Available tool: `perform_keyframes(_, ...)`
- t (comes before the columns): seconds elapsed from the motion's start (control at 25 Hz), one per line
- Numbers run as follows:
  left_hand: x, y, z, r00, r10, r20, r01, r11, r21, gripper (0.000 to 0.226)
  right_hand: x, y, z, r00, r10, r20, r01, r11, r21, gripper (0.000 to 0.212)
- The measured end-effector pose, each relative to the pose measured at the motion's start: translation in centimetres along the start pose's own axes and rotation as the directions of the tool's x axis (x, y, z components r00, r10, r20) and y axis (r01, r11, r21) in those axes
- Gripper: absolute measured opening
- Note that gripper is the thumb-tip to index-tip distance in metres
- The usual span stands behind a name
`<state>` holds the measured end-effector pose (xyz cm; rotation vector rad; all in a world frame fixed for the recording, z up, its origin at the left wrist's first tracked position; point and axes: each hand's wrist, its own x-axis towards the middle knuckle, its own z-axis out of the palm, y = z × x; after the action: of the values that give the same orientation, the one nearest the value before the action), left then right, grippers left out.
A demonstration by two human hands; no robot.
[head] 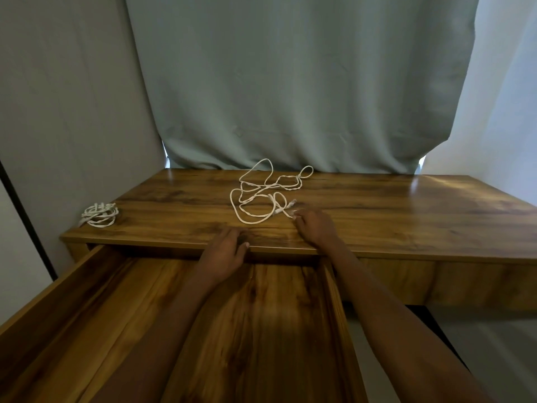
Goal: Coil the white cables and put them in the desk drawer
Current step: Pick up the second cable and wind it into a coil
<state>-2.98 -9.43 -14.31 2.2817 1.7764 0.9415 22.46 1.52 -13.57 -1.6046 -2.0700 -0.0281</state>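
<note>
Two white cables on the wooden desk (377,210), one view only (head camera, looking down over both arms). Loose cable (261,196) lies uncoiled in open loops at mid-desk, just beyond the right hand's fingertips; its plug end runs to those fingertips. Right hand (315,226) lies palm-down on the desk top, fingers curled narrow at the cable's near end, touching it; whether they actually pinch it I cannot tell (tips blurred, cable thin there). Left hand (225,251) sits at the desk's front edge, fingers bent over onto the top surface, thumb along the edge, holding no cable. Loose cable is ahead and slightly right of the left fingers, apart from them. Coiled cable (99,214) rests in a small bundle near the desk's left front corner, well to the left of the left fingers, touched by neither hand. Drawer (96,301) is pulled out wide below the desk front, under both forearms, directly behind and beneath the left fingers; no cable shows in its visible part. Grey-green curtain (290,82) hangs behind the desk, past the loose cable's far loops.
</note>
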Motion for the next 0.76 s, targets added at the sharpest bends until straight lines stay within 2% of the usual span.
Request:
perform_keyframes(0.08, 0.2, 0.2, 0.1, 1.0, -0.012, 0.013, 0.012, 1.0, 0.0, 0.044, -0.5, -0.3, 0.0, 0.993, -0.096, 0.07, 0.092, 0.994, 0.057, 0.035)
perform_keyframes(0.16, 0.7, 0.3, 0.1, 1.0, -0.007, -0.001, 0.007, 1.0, -0.012, 0.044, -1.1, -0.8, -0.1, 0.98, -0.182, 0.075, 0.174, 0.979, 0.103, 0.034)
perform_keyframes(0.24, 1.7, 0.7, 0.3, 1.0, 0.017, -0.009, -0.017, 1.0, -0.01, 0.042, -1.2, -0.8, -0.2, 0.976, -0.208, 0.069, 0.2, 0.973, 0.113, 0.033)
perform_keyframes(0.4, 4.1, 1.8, 1.9, 1.0, 0.029, 0.007, -0.03, 0.998, 0.06, 0.042, -1.1, -0.5, -0.2, 0.972, -0.208, 0.106, 0.198, 0.975, 0.099, 0.035)
perform_keyframes(0.6, 6.8, 1.9, 4.0, 0.999, 0.031, 0.033, -0.037, 0.98, 0.195, 0.044, -1.0, -0.5, 0.3, 0.979, -0.192, 0.066, 0.191, 0.981, 0.034, 0.035)
perform_keyframes(0.76, 8.9, 1.6, 4.4, 0.999, -0.037, 0.012, 0.031, 0.944, 0.329, 0.046, -0.9, -0.6, 0.4, 0.984, -0.168, 0.064, 0.169, 0.985, -0.013, 0.039)
